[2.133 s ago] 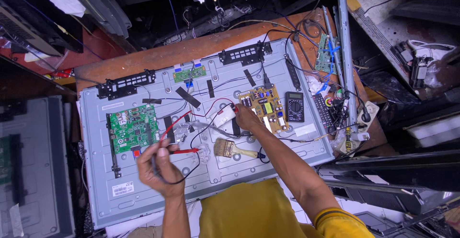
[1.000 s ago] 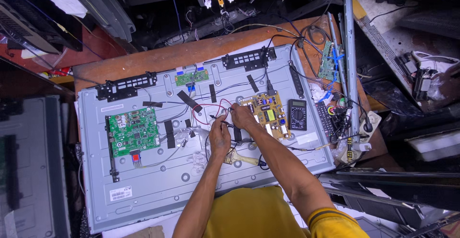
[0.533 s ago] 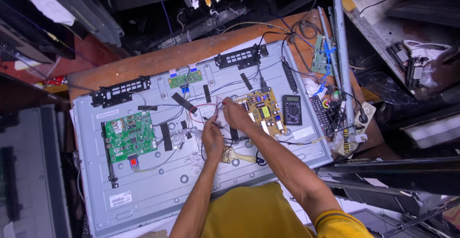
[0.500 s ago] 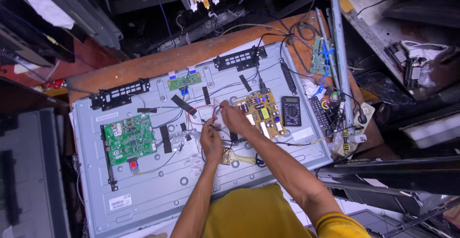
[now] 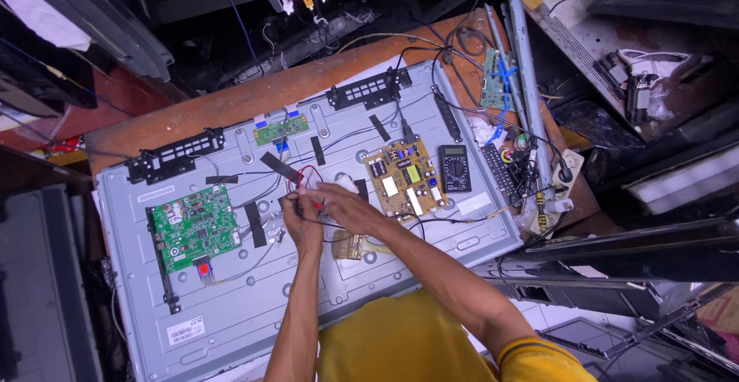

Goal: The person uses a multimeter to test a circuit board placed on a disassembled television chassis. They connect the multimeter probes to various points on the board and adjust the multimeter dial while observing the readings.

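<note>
We looked down on a big grey panel (image 5: 254, 313), the open back of a flat screen, lying on a brown wooden table (image 5: 231, 105). Our two hands met near the middle of it. Our left hand (image 5: 300, 216) was curled up, and its fingers pinched thin red and black wires (image 5: 302, 178) that looped up just above the hand. Our right hand (image 5: 342, 209) was right beside it, touching it, with the fingers bent and closed on the same little bunch of wires. The wire ends were too small for us to tell just how each finger held them.

To the left of the hands sat a green board (image 5: 192, 224) on the panel. To the right sat a yellow-brown board (image 5: 404, 178) with many small parts. Just past that lay a black meter (image 5: 455, 168) with a round dial. A black remote (image 5: 504, 173) lay close to the meter, at the panel's edge. A small green strip board (image 5: 281, 128) sat near the top of the panel. Just under our right arm lay a brush (image 5: 350, 245). We wore a yellow shirt (image 5: 392, 343).
</note>
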